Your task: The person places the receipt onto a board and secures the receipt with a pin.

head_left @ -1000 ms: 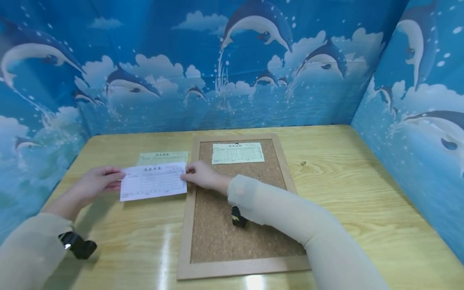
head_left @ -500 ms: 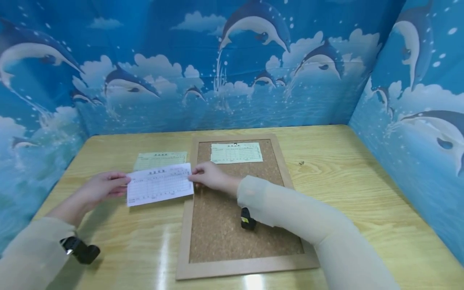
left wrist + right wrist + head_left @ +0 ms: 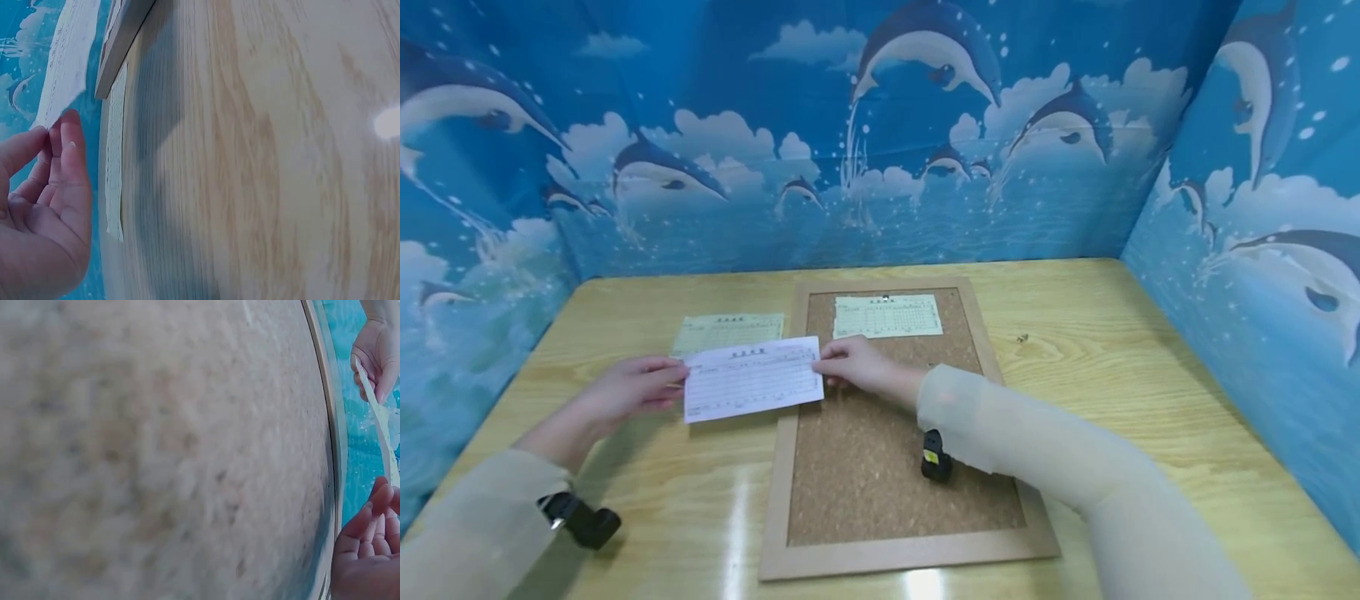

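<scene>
Both hands hold one white printed form (image 3: pixel 754 380) by its short sides, lifted above the table. My left hand (image 3: pixel 627 390) pinches the left edge between thumb and fingers; the left wrist view shows the same pinch on the paper (image 3: pixel 70 59). At the opposite edge my right hand (image 3: pixel 859 363) pinches the upper right side, over the left part of the corkboard (image 3: pixel 887 467). A pale green form (image 3: pixel 727 328) lies on the table behind the white one, partly covered by it. Another green form (image 3: pixel 887 317) is fixed to the board's top with a pin (image 3: pixel 886 297).
Small metallic pins (image 3: pixel 1022 338) lie on the wooden table (image 3: pixel 1150 400) right of the board. The board's wooden frame (image 3: pixel 910 552) reaches near the table's front. Blue dolphin-print cloth (image 3: pixel 880 200) walls off the back and sides.
Both hands have carried the white form to the right, so its right end is now over the corkboard's left edge. More of the green form on the table shows at its left.
</scene>
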Tool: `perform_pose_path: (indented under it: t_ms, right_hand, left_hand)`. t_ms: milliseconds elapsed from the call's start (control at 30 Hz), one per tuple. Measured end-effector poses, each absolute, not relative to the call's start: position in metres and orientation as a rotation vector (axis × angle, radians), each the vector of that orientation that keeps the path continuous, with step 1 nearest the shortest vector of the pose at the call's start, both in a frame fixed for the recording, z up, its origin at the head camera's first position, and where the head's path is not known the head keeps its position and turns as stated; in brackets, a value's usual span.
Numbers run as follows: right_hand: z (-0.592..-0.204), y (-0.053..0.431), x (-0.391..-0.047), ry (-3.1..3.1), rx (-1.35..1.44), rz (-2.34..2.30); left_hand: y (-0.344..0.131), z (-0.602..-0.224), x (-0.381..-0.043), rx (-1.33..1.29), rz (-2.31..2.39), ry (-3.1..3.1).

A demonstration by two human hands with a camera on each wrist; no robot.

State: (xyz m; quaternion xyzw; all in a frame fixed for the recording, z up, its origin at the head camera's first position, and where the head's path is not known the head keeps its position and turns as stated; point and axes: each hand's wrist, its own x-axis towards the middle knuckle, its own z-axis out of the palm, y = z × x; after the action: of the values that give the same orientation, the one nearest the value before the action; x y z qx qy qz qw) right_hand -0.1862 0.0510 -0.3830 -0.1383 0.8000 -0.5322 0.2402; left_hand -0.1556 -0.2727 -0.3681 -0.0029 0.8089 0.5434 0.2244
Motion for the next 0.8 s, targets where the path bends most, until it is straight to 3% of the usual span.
perform_pose_path:
  t_ms: [800]
  right_hand:
    - [-0.384, 0.094, -0.180, 2.202, -0.237, -1.452]
  left_hand:
    - [-0.234, -0.367, -0.167, 0.095, 1.453, 2.240]
